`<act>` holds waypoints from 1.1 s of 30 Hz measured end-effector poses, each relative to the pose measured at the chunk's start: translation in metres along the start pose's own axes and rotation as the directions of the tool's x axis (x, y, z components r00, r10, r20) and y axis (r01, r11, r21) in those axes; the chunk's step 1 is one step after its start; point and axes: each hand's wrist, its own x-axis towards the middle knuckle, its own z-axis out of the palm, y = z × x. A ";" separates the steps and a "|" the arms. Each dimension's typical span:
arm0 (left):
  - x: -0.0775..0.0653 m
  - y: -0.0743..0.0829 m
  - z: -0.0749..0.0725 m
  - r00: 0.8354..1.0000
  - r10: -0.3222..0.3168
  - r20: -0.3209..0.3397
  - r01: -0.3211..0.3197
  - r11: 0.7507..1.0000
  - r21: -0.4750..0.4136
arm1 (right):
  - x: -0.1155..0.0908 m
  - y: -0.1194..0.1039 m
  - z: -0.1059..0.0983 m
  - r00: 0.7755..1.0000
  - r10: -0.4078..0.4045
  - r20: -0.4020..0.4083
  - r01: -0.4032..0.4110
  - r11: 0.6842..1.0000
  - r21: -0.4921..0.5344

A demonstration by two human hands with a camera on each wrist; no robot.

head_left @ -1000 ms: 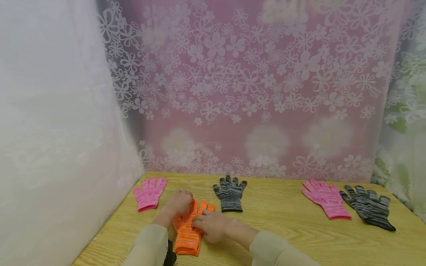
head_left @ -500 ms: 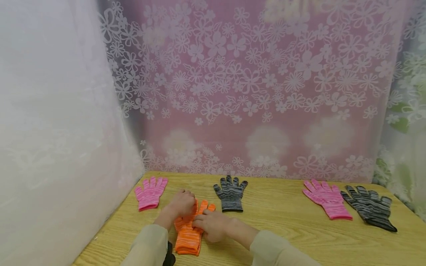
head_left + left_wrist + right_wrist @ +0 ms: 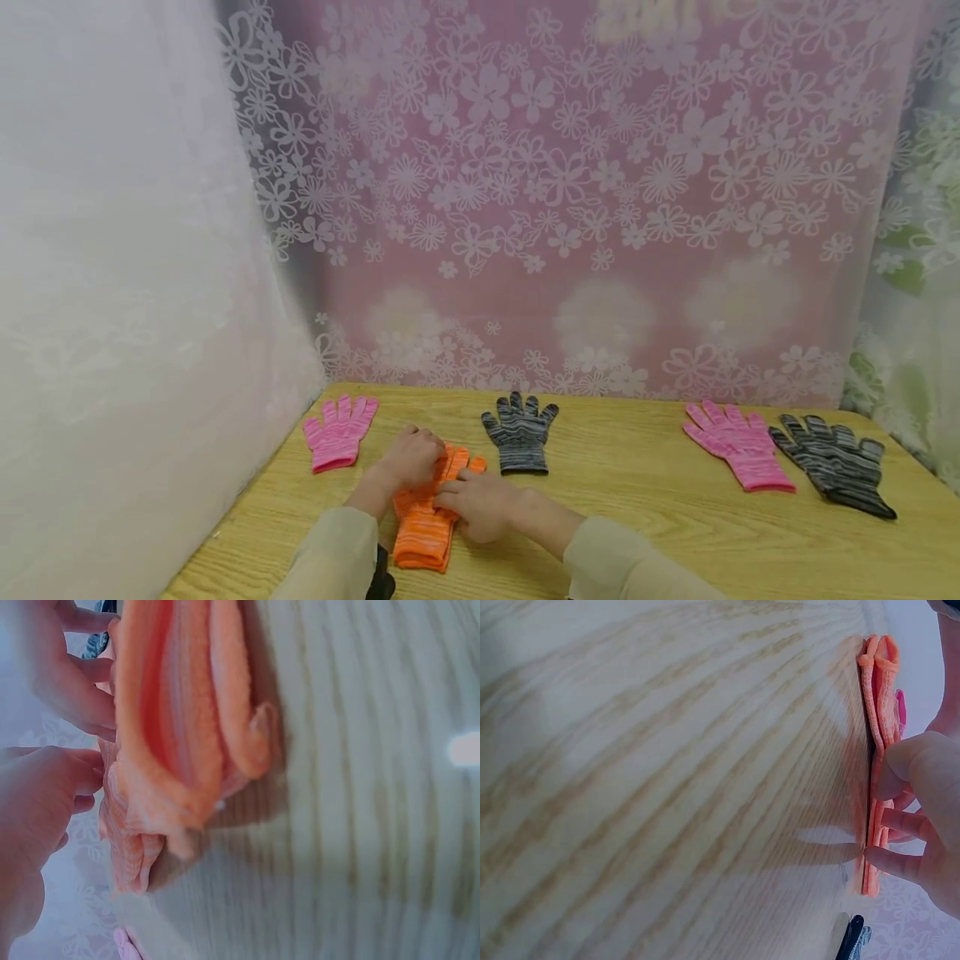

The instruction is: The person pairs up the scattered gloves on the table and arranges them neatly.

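Curtain: the flowered pink curtain [image 3: 570, 208] stands in front of you, behind the far edge of the work.
Counter: the wood-grain counter [image 3: 622, 533] spreads beneath both your arms and carries all the gloves.
Outer gloves: a pink glove [image 3: 342, 435] lies to your far left and a grey glove [image 3: 519, 437] just beyond your hands; well off to your right, a second pink glove [image 3: 742, 450] and a second grey glove [image 3: 836, 462] lie side by side, touching or nearly so.
Orange gloves: the orange gloves [image 3: 422, 542], seemingly two stacked, lie flat between your hands. Their long axis runs away from you, cuffs toward you, fingers toward the curtain and leaning slightly right.
Nearer hand: neither; both touch the stack, on opposite sides and at different points of its length.
Left hand: your left hand [image 3: 415, 458] is at the left edge of the finger end, fingers bent down, seemingly pinching the fabric.
Right hand: your right hand [image 3: 483, 504] lies across the right edge near the palm, fingers fairly straight, touching without a grip.
Change: against a second ago, your left hand and the orange glove fingers beside it have shifted slightly right; your right hand has hardly moved.
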 end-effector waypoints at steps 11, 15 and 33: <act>-0.002 0.002 0.002 1.000 -0.015 -0.006 0.015 1.000 0.007 | 0.000 -0.001 0.000 1.000 0.003 0.001 -0.003 1.000 -0.018; -0.003 0.001 0.002 1.000 -0.012 -0.015 0.012 1.000 -0.014 | 0.000 -0.001 0.000 1.000 -0.001 -0.014 0.001 1.000 0.000; -0.050 0.011 -0.035 0.994 0.090 -0.062 -0.105 0.941 -0.321 | -0.020 0.014 0.003 0.997 0.014 -0.079 -0.009 0.998 0.064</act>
